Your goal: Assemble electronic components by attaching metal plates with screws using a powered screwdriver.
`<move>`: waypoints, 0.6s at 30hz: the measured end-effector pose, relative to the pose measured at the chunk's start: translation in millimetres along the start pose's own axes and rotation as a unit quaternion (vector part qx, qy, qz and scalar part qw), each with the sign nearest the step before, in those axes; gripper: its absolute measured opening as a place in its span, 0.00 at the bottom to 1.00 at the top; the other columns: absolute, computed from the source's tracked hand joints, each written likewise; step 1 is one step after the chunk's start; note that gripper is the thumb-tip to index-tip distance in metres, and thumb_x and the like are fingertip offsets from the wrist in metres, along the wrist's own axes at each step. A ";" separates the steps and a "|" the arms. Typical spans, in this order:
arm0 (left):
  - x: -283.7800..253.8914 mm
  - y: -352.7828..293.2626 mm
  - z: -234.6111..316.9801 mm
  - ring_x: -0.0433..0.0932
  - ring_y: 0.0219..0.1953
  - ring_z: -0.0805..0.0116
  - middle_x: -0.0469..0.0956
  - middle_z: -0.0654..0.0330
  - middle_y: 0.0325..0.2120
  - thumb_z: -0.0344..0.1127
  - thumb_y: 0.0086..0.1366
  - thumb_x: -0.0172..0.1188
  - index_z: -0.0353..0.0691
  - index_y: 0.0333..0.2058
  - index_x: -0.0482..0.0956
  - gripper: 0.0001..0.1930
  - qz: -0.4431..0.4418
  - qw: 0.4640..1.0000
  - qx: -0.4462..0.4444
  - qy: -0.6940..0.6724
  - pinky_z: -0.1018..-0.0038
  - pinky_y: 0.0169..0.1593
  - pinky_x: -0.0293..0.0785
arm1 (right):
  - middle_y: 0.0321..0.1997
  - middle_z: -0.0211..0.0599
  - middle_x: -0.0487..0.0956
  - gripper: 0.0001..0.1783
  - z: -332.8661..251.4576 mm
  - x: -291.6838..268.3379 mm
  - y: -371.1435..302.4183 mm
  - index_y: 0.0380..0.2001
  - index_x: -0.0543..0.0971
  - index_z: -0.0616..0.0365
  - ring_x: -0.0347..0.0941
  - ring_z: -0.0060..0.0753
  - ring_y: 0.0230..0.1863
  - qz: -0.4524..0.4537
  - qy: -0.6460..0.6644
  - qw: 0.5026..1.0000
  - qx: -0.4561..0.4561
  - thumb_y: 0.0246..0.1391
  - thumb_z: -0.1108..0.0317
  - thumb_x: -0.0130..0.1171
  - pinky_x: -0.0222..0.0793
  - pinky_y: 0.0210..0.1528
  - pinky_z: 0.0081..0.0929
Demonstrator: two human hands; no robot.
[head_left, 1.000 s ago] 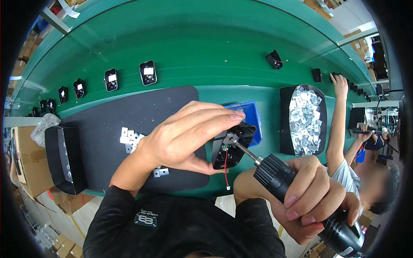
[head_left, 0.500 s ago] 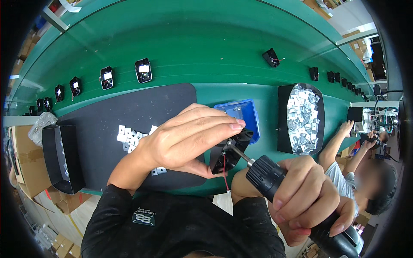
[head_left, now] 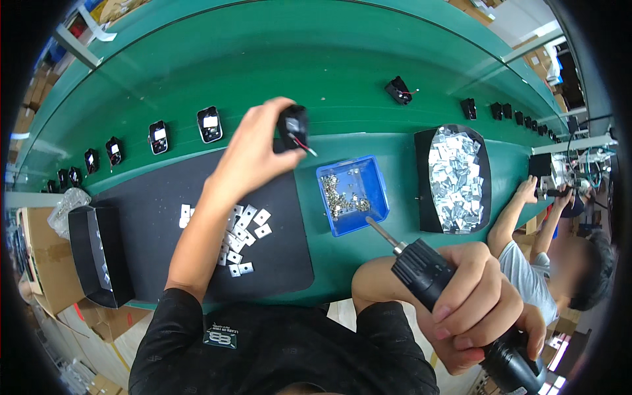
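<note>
Now my left hand [head_left: 253, 155] has lifted the small black wired part [head_left: 292, 128] away from the electric screwdriver [head_left: 428, 273], its grip pinching it above the conveyor surface [head_left: 342, 85]; my right hand [head_left: 484, 309] stays clenched on the driver, so fastening looks finished.

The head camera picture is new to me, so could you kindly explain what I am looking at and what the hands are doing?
This is a wide fisheye view from a camera on a person's head, looking down, so straight edges bend. The left hand reaches out over the green conveyor belt, holding a small black plastic part with red and white wires. The right hand grips a black electric screwdriver, its tip near a blue plastic tray of small screws. On the black rubber mat lie small silver metal plates; a black tray holds many more. Another person works at the right.
</note>
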State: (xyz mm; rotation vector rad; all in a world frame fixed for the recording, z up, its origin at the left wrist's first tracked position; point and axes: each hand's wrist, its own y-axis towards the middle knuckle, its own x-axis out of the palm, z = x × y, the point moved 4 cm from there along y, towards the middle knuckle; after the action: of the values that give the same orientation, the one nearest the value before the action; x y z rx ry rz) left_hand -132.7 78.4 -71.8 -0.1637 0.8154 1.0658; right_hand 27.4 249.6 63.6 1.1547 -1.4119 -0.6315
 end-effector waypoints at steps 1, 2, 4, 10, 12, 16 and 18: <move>0.1 3.4 -19.4 0.72 0.54 0.49 0.73 0.45 0.49 0.34 0.46 0.70 0.35 0.54 0.64 0.36 0.008 0.998 -0.058 -0.006 0.62 0.56 0.68 | 0.21 0.24 0.74 0.28 -1.0 -1.5 0.7 0.49 0.71 0.47 0.72 0.16 0.18 -0.001 -0.001 1.000 -0.015 0.43 0.75 0.67 0.74 0.23 0.16; 4.4 9.5 -38.9 0.73 0.53 0.49 0.73 0.43 0.48 0.33 0.47 0.69 0.34 0.54 0.63 0.35 -0.004 0.997 -0.076 0.005 0.62 0.54 0.69 | 0.21 0.24 0.74 0.28 -2.1 -2.6 1.8 0.49 0.71 0.47 0.72 0.16 0.18 0.000 -0.003 1.000 -0.020 0.43 0.75 0.67 0.74 0.23 0.16; 11.9 19.8 -60.7 0.76 0.46 0.45 0.75 0.39 0.42 0.35 0.46 0.70 0.33 0.51 0.62 0.35 -0.027 0.993 -0.101 0.045 0.60 0.49 0.71 | 0.22 0.24 0.74 0.29 -5.7 -5.8 3.0 0.51 0.70 0.47 0.73 0.16 0.19 0.004 -0.025 0.999 -0.027 0.43 0.74 0.67 0.74 0.23 0.16; 13.4 18.8 -56.8 0.68 0.56 0.44 0.69 0.38 0.53 0.39 0.45 0.72 0.35 0.58 0.60 0.42 -0.080 0.979 -0.109 0.154 0.60 0.57 0.67 | 0.23 0.24 0.74 0.30 -8.0 -10.6 1.8 0.52 0.69 0.49 0.74 0.17 0.20 -0.004 -0.047 0.998 -0.033 0.44 0.73 0.68 0.76 0.25 0.18; 13.3 18.1 -36.8 0.57 0.65 0.44 0.57 0.38 0.62 0.38 0.46 0.71 0.39 0.64 0.55 0.47 -0.063 0.979 -0.042 0.187 0.59 0.65 0.59 | 0.23 0.24 0.74 0.30 -7.6 -13.4 2.3 0.52 0.69 0.49 0.74 0.17 0.20 -0.008 -0.045 0.998 -0.039 0.45 0.73 0.67 0.76 0.26 0.18; 49.1 0.1 32.2 0.69 0.54 0.50 0.71 0.48 0.49 0.35 0.51 0.64 0.39 0.50 0.71 0.26 -0.141 0.976 0.137 0.089 0.60 0.58 0.65 | 0.23 0.25 0.74 0.29 -8.8 -13.3 2.9 0.52 0.68 0.50 0.74 0.18 0.20 -0.019 -0.048 0.998 -0.031 0.45 0.72 0.67 0.76 0.26 0.18; 76.9 -17.6 60.5 0.75 0.46 0.55 0.75 0.54 0.38 0.37 0.52 0.63 0.38 0.39 0.75 0.16 -0.217 0.959 0.173 0.062 0.61 0.51 0.71 | 0.23 0.25 0.74 0.30 -9.1 -12.3 2.3 0.52 0.68 0.50 0.74 0.18 0.20 -0.012 -0.052 0.998 -0.033 0.45 0.72 0.67 0.76 0.25 0.18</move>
State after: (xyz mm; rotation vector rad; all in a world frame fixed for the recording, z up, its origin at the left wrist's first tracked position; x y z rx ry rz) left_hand -69.4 154.0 -84.7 -0.1056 1.0109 0.4925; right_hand 33.7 263.7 62.3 1.0998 -1.4565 -0.7595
